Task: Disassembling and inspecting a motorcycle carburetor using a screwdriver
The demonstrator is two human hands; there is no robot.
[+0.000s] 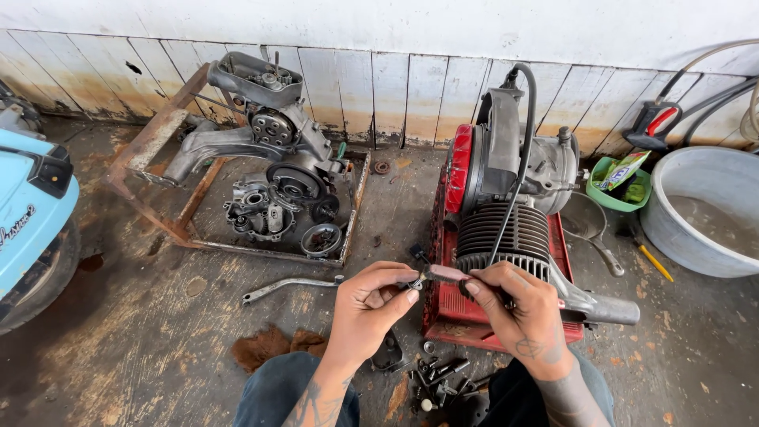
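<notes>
Head view: I am pinching a small metal part (416, 281) in my left hand (371, 304) grip, while my right hand (518, 312) is closing around a reddish-handled tool (451, 273), its tip meeting the part. Engine (514, 182) just beyond. Judging: mid-fitting; next calls for steady alignment.

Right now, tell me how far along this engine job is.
Done: one engine lies stripped in the rusty frame, loose bolts on the floor. In hand: left hand pinches a small metal part, right hand works a red-handled tool against it. Left: the finned engine on the red stand remains assembled.
</notes>
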